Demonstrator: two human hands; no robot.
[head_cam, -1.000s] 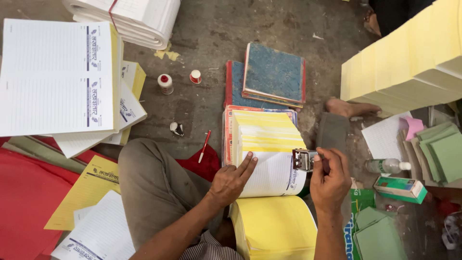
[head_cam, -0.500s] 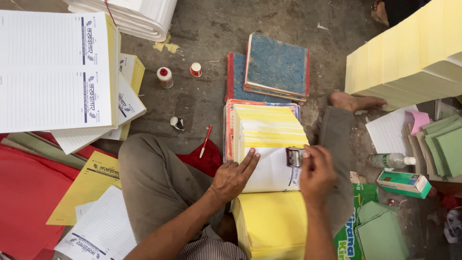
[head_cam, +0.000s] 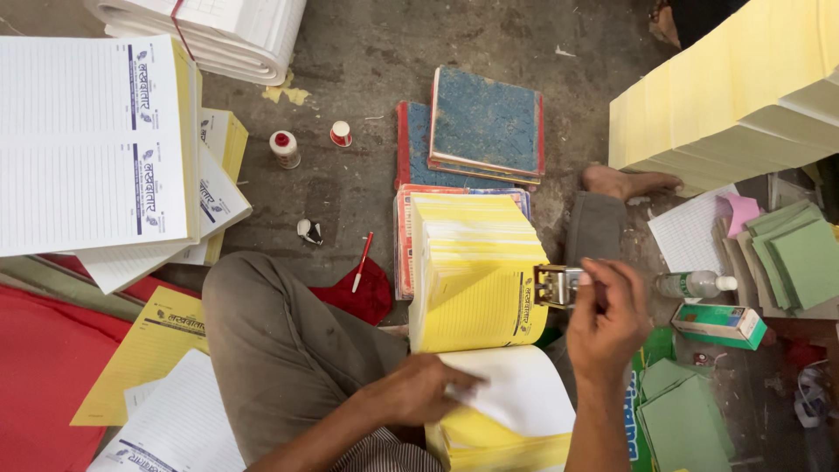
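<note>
I sit on the floor with a pad of yellow and white printed sheets (head_cam: 476, 280) open in front of me. My right hand (head_cam: 612, 319) grips a small metal stamping device (head_cam: 552, 286) pressed at the right edge of the yellow page. My left hand (head_cam: 419, 393) lies lower down on a white sheet (head_cam: 524, 392) that curls over toward me, fingers pinching it. Under that sheet is a lower stack of yellow pages (head_cam: 507, 441).
Blue-covered books (head_cam: 485, 122) lie beyond the pad. Tall yellow paper stack (head_cam: 743, 96) at right, white printed sheets (head_cam: 87, 140) at left, red paper (head_cam: 44, 367), two small bottles (head_cam: 284, 149), a red pen (head_cam: 362, 260), green cards (head_cam: 800, 258), a plastic bottle (head_cam: 695, 284).
My left hand moved from the pad's left edge down toward me, flipping a white sheet over. A yellow page now shows on top. My right hand keeps the metal device at the page edge.
</note>
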